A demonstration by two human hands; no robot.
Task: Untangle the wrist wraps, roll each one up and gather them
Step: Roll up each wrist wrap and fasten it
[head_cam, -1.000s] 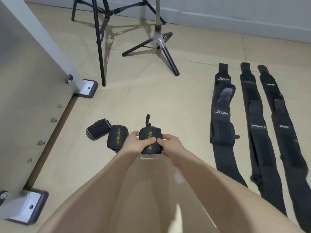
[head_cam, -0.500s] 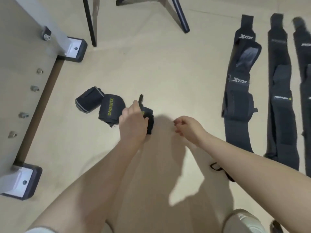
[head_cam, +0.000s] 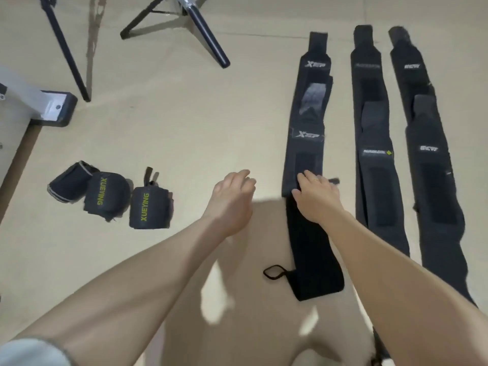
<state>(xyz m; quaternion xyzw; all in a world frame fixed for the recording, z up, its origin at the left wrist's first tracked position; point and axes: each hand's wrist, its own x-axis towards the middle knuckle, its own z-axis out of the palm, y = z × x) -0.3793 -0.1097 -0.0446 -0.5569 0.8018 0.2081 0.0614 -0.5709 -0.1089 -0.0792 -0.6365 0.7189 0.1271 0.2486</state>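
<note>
From the head camera we've got three rolled wrist wraps sitting in a row at about 9 o'clock: a plain grey-edged roll [head_cam: 69,184] furthest left, touching a XUEYING roll [head_cam: 107,192] with yellow lettering, and just beside that a second XUEYING roll [head_cam: 148,207] with its thumb loop poking up. Over at 2 to 3 o'clock three unrolled wraps lie flat and roughly parallel: the XTEP wrap [head_cam: 307,143] nearest us, then a middle wrap [head_cam: 376,154] with a small yellow-green logo, then the outer wrap [head_cam: 429,154] at the far right. Our right hand [head_cam: 317,198] rests on the XTEP wrap about halfway along, fingers spread and fairly straight on the fabric; we can't tell if it's pinching anything. Our left hand [head_cam: 233,199] hovers just left of that wrap, fingers loosely curled, holding nothing. The floor [head_cam: 184,122] is smooth beige with faint seams. Black tripod legs [head_cam: 208,40] stand at 12 o'clock, and a white frame foot [head_cam: 52,108] with a dark pad sits at 10 o'clock. The wraps look like black woven elastic with duller hook-and-loop patches, and the XTEP one ends in a thin cord loop [head_cam: 274,272] near us.
</note>
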